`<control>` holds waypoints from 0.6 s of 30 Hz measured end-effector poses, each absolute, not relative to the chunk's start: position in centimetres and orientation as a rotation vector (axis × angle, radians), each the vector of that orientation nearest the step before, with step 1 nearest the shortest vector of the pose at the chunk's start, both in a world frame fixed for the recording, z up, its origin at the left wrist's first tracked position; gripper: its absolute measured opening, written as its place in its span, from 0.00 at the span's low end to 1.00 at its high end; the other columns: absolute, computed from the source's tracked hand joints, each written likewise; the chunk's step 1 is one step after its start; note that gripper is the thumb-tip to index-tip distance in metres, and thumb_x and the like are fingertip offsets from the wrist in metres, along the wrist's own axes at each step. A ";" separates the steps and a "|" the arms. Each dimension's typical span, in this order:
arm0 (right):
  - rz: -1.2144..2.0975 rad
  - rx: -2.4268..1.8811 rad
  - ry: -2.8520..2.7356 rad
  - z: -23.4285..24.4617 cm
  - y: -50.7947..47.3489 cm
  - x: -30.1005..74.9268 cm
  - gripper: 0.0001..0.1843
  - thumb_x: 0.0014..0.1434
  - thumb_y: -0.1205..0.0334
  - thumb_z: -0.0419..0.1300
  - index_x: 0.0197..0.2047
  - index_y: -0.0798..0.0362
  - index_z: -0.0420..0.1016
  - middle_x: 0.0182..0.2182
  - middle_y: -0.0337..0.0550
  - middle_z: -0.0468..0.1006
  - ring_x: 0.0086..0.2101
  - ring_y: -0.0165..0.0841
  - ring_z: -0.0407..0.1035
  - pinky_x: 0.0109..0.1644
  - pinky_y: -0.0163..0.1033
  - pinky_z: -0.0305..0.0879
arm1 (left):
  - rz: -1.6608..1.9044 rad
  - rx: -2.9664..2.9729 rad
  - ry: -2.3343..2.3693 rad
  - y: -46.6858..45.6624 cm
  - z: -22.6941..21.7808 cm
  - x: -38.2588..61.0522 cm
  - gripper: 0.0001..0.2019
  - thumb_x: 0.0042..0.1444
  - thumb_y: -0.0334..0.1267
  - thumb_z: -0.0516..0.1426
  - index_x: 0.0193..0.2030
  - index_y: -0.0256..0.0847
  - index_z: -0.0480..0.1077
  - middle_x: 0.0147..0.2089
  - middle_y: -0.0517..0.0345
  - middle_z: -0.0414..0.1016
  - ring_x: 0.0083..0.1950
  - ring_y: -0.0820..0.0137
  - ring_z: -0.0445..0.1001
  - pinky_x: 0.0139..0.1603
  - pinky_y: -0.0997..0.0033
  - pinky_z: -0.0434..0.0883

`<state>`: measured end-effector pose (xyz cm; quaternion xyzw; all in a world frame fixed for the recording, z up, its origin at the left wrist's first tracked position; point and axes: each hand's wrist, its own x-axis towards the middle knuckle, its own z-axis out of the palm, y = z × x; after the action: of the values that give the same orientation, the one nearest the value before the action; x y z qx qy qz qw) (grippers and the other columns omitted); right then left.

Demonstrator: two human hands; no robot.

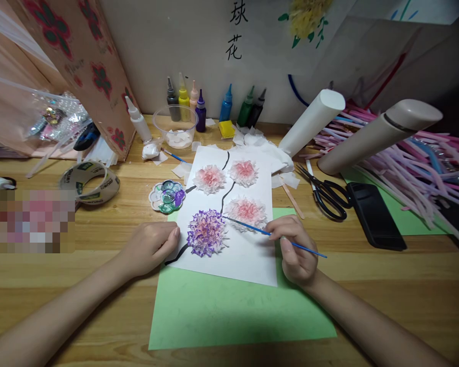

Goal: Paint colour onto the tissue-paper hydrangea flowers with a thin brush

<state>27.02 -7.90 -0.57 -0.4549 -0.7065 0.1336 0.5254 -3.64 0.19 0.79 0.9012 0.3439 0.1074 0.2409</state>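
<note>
Looks like a craft desk, kind of an art-class setup. The wooden table (367, 295) is packed with supplies: paint squeeze bottles (201, 112) lined up along the wall, a flower-shaped palette (167, 196), a thin blue paintbrush (252, 228), scissors (325, 192), a tape roll (90, 182) and a heap of thin pink and purple sticks (405, 153). There are tissue-paper flowers (208, 178) on a white sheet (245, 255), and sample artwork (275, 41) up on the wall.

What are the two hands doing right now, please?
Left hand: loosely closed, resting on the white paper.
Right hand: closed on the blue paintbrush.
</note>
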 end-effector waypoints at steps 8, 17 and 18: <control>0.342 -1.066 -1.709 -0.7 -8.1 27.0 0.09 0.62 0.68 0.48 0.37 0.50 0.69 0.31 0.43 0.75 0.32 0.36 0.67 0.38 0.43 0.60 | 0.287 2.450 0.948 0.2 0.8 -3.5 0.20 0.68 0.38 0.39 0.23 0.40 0.55 0.22 0.62 0.62 0.23 0.74 0.62 0.29 0.72 0.55; 0.340 -1.042 -1.726 -0.5 -8.2 27.0 0.09 0.61 0.68 0.48 0.37 0.50 0.69 0.31 0.43 0.75 0.31 0.36 0.67 0.37 0.44 0.60 | 0.284 2.459 0.942 0.2 0.9 -3.6 0.20 0.68 0.37 0.39 0.23 0.40 0.55 0.22 0.62 0.62 0.24 0.73 0.62 0.29 0.72 0.55; 0.343 -1.036 -1.727 -0.5 -8.2 27.0 0.09 0.61 0.68 0.48 0.37 0.50 0.69 0.30 0.43 0.75 0.31 0.36 0.67 0.36 0.43 0.60 | 0.285 2.459 0.940 0.2 1.0 -3.5 0.20 0.68 0.37 0.39 0.23 0.40 0.55 0.22 0.62 0.62 0.24 0.73 0.62 0.29 0.72 0.55</control>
<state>26.99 -8.19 -0.46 -0.4325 -0.7211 0.1432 0.5219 -3.55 0.21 0.95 0.9005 0.3444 0.1042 0.2443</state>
